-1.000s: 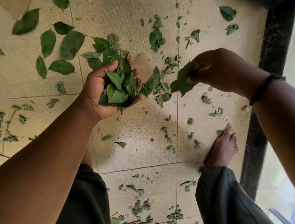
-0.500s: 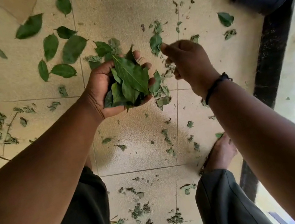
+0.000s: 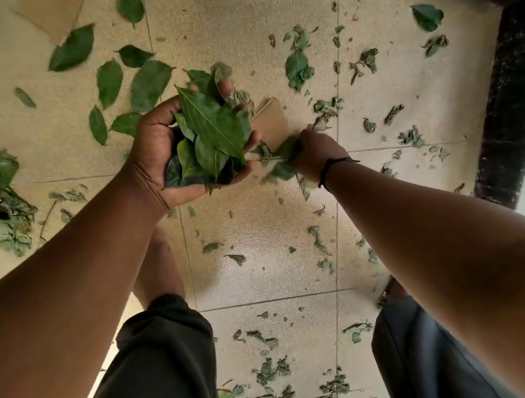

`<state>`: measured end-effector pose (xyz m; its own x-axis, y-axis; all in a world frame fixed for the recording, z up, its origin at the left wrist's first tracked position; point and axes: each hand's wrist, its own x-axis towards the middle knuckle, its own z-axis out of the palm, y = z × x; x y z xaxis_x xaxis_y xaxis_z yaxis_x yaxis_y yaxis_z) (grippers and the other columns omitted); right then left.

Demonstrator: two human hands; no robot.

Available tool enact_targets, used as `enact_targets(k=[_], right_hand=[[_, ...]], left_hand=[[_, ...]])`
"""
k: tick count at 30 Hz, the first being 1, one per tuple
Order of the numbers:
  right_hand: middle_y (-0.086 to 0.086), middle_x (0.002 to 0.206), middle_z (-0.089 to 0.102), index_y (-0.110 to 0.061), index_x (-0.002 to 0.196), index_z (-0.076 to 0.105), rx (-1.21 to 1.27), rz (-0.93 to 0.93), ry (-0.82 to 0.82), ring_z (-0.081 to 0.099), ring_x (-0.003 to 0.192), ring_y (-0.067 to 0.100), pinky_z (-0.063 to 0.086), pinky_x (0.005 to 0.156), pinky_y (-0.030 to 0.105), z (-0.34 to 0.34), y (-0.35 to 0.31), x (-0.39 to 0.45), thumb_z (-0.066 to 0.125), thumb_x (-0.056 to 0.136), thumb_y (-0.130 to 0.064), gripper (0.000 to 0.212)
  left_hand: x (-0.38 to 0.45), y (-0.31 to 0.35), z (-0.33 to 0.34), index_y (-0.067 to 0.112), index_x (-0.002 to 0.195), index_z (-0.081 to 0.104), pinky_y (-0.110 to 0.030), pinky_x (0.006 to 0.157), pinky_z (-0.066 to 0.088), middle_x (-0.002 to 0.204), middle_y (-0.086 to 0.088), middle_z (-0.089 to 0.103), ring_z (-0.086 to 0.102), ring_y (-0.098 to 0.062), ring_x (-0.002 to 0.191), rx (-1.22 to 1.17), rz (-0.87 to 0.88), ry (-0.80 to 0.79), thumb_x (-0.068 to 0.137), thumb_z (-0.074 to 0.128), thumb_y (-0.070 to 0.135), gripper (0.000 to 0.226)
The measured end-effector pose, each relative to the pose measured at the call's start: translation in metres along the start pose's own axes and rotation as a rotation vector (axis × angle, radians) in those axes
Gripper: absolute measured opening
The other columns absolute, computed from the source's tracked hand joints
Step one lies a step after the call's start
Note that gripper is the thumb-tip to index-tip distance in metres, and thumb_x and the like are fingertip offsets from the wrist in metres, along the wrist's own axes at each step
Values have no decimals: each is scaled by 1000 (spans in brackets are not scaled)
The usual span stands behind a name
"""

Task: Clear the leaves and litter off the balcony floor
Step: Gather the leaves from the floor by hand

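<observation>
1. Leaves (image 3: 213,130) fill your left hand (image 3: 176,150), fingers cupped round the bunch, above the tiled floor (image 3: 265,267).
2. Your right hand (image 3: 317,151) sits just right of that bunch, pinching more leaves (image 3: 277,158) against it.
3. A cardboard scrap (image 3: 271,122) lies on the floor just beyond the bunch.
4. Loose leaves (image 3: 144,83) lie left of and beyond the bunch; shredded bits (image 3: 269,371) lie nearer you.
</observation>
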<state>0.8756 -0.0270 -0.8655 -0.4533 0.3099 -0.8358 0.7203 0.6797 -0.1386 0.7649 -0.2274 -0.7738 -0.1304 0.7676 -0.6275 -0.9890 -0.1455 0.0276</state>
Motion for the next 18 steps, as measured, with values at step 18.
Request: enact_targets(k=[18], right_hand=[[-4,71,67,-18,86,69,775,-235,-353,55,55,9,48,51,21,-99,10,-132,81,69,-26,22]], left_hand=[[23,-62,7,31,107,70,-47,93,48,113,1,68,65,-22,101,14,-55,91,88,42,40,35]])
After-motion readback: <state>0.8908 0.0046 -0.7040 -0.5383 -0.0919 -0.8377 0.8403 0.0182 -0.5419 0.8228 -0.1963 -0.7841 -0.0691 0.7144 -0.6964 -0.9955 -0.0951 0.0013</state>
